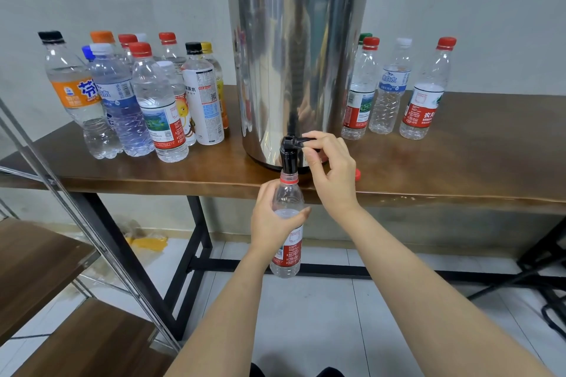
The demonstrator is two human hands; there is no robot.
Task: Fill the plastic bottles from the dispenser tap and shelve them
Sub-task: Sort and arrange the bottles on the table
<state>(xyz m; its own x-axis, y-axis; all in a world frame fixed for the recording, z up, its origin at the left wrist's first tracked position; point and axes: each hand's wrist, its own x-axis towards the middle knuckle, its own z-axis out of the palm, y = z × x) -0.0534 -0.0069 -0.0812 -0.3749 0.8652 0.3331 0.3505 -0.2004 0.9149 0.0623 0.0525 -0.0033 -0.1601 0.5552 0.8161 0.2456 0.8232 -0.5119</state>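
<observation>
Right now the left hand (277, 223) is wrapped round a red-labelled water bottle (288, 196). It's uncapped, its mouth up under the black tap (289, 151) of the steel dispenser (297, 55), hanging below the wooden table (444, 168) edge, w/ water partway up. The right hand (329, 168) pinches the tap lever btwn thumb & fingers. A red cap (357, 174) lies just beside that hand. The far-right bottle (424, 101) reads 农夫, its neighbour (387, 86) reads 白水, and the orange-label bottle (76, 92) at left shows 茶.
</observation>
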